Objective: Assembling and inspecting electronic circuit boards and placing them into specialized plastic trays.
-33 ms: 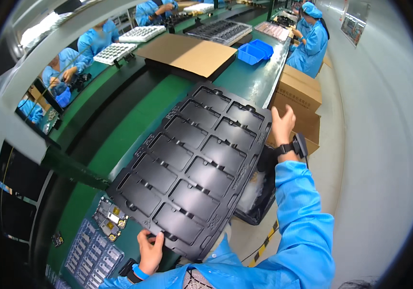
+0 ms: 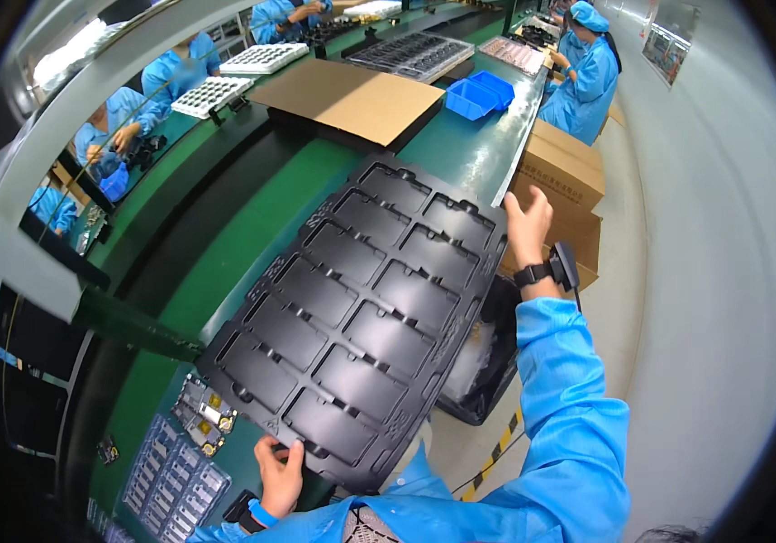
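Note:
A large black plastic tray (image 2: 358, 319) with two columns of shallow rectangular pockets lies slantwise in front of me, its right side overhanging the bench edge. The pockets look bare. At the tray's near left edge, my left hand (image 2: 279, 475) is closed on the rim, thumb on top and the other fingers partly hidden. My right hand (image 2: 529, 226) is beside the far right corner, thumb and fingers spread apart. Its thumb is close to the rim; whether it touches is unclear. A black strap with a small box is round my right wrist.
A clear blister tray (image 2: 175, 480) and circuit boards (image 2: 204, 414) lie at the near left. Beyond the black tray are a cardboard sheet (image 2: 342, 98) and blue bins (image 2: 474, 98). Cartons (image 2: 560, 167) stand at right. A metal post (image 2: 134, 321) juts in at left. Co-workers (image 2: 578, 77) sit along the line.
The black tray has shifted very slightly left in view. My right thumb has moved a little up along the tray's corner; my left hand keeps its hold.

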`<action>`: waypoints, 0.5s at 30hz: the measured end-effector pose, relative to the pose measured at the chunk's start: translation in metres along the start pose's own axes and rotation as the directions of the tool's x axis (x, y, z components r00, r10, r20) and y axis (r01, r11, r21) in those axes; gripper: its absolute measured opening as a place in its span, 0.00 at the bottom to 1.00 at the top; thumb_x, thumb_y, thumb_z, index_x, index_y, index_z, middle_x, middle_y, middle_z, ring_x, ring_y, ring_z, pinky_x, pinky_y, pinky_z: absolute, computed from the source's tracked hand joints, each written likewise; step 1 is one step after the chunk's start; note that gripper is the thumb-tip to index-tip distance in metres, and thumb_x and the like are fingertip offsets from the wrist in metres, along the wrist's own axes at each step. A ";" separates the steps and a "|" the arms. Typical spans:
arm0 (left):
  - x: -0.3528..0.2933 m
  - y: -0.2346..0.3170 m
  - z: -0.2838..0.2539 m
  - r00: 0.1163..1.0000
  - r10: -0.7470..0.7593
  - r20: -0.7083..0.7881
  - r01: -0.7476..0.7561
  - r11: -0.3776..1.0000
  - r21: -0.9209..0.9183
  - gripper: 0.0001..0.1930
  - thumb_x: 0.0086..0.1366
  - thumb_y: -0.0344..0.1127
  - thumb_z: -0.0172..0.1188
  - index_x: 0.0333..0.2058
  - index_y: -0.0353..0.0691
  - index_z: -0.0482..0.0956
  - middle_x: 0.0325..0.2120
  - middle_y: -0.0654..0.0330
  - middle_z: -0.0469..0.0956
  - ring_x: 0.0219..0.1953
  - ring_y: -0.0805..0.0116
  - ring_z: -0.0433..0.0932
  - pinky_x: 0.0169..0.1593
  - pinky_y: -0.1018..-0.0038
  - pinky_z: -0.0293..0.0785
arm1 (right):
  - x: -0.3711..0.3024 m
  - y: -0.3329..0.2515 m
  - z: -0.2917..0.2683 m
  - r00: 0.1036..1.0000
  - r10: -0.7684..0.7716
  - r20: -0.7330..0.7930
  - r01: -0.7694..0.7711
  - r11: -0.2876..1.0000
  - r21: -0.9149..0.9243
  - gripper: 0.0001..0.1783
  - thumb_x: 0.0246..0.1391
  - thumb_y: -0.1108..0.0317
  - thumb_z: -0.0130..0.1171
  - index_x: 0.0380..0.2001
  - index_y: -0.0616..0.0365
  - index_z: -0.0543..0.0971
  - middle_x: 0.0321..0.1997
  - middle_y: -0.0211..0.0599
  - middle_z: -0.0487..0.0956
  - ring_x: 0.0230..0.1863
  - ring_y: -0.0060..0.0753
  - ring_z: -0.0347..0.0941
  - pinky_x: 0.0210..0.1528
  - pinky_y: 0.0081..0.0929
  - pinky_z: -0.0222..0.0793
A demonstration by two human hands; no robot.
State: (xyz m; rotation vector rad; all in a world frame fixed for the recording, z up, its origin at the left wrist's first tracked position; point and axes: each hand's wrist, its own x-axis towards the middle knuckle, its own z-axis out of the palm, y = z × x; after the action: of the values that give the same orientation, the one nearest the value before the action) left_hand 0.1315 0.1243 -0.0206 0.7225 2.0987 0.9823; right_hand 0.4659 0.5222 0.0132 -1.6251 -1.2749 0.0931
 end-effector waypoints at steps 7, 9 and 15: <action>0.000 0.003 0.008 0.988 -0.130 -0.081 0.116 0.982 -0.151 0.22 0.55 0.32 0.59 0.45 0.35 0.59 0.35 0.60 0.64 0.37 0.71 0.64 0.41 0.75 0.65 | 0.100 -0.057 0.135 0.361 0.336 0.870 -0.907 0.345 0.243 0.50 0.42 0.57 0.64 0.59 0.66 0.46 0.61 0.65 0.46 0.62 0.61 0.44 0.58 0.53 0.50; -0.003 0.002 0.007 0.983 -0.162 -0.085 0.141 0.968 -0.206 0.22 0.54 0.31 0.59 0.45 0.35 0.59 0.36 0.60 0.64 0.38 0.71 0.64 0.42 0.76 0.65 | 0.107 -0.058 0.182 0.307 0.379 0.873 -0.948 0.205 0.244 0.51 0.42 0.58 0.64 0.60 0.64 0.43 0.62 0.66 0.42 0.63 0.63 0.40 0.58 0.57 0.45; -0.002 0.010 0.006 0.946 -0.312 -0.084 0.257 0.884 -0.390 0.23 0.51 0.24 0.59 0.44 0.36 0.60 0.35 0.61 0.66 0.39 0.71 0.65 0.44 0.75 0.64 | 0.098 -0.074 0.255 0.229 0.461 0.857 -0.973 0.080 0.217 0.51 0.36 0.52 0.66 0.60 0.54 0.50 0.60 0.59 0.50 0.58 0.57 0.51 0.56 0.52 0.49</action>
State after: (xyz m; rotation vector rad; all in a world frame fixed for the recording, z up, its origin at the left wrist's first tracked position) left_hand 0.1394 0.1303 -0.0146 0.1443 1.9790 1.2471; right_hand 0.3067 0.7557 -0.0051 -1.2735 -0.3288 1.8153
